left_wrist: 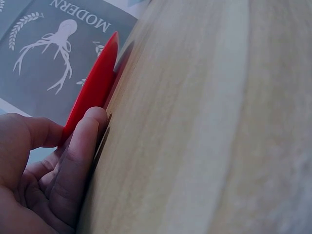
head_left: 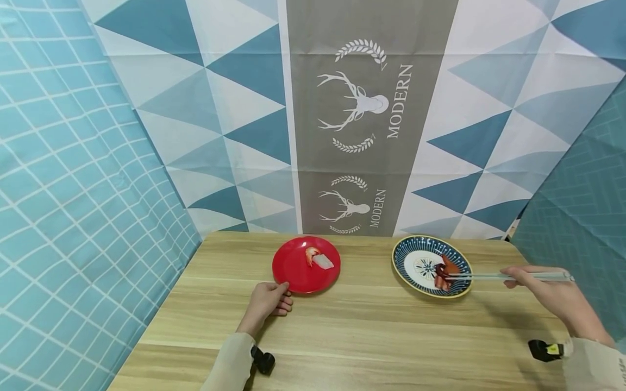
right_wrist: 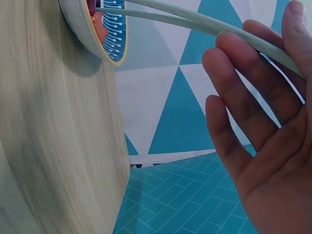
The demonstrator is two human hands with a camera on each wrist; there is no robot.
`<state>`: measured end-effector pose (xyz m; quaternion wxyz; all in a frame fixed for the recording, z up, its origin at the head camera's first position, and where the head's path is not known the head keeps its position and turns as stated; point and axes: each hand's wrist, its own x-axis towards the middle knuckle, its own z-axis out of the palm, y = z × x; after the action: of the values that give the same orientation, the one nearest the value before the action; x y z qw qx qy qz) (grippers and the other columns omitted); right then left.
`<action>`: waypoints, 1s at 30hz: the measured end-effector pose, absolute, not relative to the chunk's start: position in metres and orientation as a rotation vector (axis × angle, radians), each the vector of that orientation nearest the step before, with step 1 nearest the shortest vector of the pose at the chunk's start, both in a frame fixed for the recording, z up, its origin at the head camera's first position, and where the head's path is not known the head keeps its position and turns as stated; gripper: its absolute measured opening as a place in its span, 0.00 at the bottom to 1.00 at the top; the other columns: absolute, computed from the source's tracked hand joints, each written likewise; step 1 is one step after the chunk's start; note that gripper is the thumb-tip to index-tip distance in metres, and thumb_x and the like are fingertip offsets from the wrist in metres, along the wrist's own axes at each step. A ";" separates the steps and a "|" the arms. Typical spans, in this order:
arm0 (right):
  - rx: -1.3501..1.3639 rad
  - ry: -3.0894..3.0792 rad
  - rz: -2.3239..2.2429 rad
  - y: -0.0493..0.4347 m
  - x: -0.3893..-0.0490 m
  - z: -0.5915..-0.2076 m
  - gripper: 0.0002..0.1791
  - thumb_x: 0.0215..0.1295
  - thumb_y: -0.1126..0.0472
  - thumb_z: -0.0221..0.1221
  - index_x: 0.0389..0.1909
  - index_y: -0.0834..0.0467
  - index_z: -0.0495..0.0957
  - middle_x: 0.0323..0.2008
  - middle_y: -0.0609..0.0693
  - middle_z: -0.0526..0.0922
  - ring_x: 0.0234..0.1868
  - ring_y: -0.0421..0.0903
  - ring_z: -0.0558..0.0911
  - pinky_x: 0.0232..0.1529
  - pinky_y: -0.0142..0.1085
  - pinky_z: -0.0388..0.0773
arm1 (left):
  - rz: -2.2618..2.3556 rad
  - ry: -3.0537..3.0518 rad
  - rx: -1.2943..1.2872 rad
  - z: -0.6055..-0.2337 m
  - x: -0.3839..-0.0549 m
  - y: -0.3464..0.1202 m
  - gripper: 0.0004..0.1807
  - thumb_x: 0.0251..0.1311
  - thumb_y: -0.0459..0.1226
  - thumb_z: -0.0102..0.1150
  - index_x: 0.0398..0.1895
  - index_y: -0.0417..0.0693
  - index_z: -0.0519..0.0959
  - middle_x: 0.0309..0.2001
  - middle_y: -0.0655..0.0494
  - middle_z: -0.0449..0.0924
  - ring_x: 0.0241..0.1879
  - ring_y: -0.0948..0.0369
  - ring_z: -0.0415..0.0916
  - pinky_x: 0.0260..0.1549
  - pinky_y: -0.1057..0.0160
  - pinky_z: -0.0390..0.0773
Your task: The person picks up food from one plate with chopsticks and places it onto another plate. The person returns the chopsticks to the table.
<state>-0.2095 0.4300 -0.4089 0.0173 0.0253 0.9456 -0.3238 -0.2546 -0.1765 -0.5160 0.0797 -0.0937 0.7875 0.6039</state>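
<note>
My left hand (head_left: 269,304) pinches the near-left rim of a red plate (head_left: 293,271), thumb on top and fingers below. In the left wrist view that plate (left_wrist: 95,83) is edge-on, its rim between thumb and fingers. A shrimp-like piece (head_left: 310,255) and a whitish slice (head_left: 323,262) lie on it. My right hand (head_left: 552,288) holds pale green chopsticks (head_left: 484,276). Their tips touch a dark red piece (head_left: 440,269) in a blue-patterned dish (head_left: 402,266). Beside it are an orange-red piece (head_left: 451,264) and a reddish striped piece (head_left: 442,284).
Both dishes stand towards the back of a wooden table (head_left: 342,336). Behind it hangs a patterned cloth (head_left: 342,163) with deer heads. Blue-tiled cloth (head_left: 73,163) hangs on the left, teal cloth (head_left: 577,190) on the right.
</note>
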 end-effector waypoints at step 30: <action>0.033 2.932 -1.216 0.411 -0.213 -0.412 0.37 0.81 0.39 0.45 0.60 0.71 0.79 0.31 0.42 0.89 0.31 0.40 0.87 0.32 0.31 0.83 | 1.823 2.341 -0.261 -0.513 -0.254 -0.177 0.20 0.75 0.44 0.56 0.36 0.33 0.84 0.26 0.49 0.86 0.22 0.62 0.84 0.26 0.64 0.88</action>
<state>-0.2131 0.4113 -0.4123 -0.0161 0.0102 0.9235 -0.3830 -0.2536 -0.1773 -0.5133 0.0815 -0.0872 0.7834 0.6100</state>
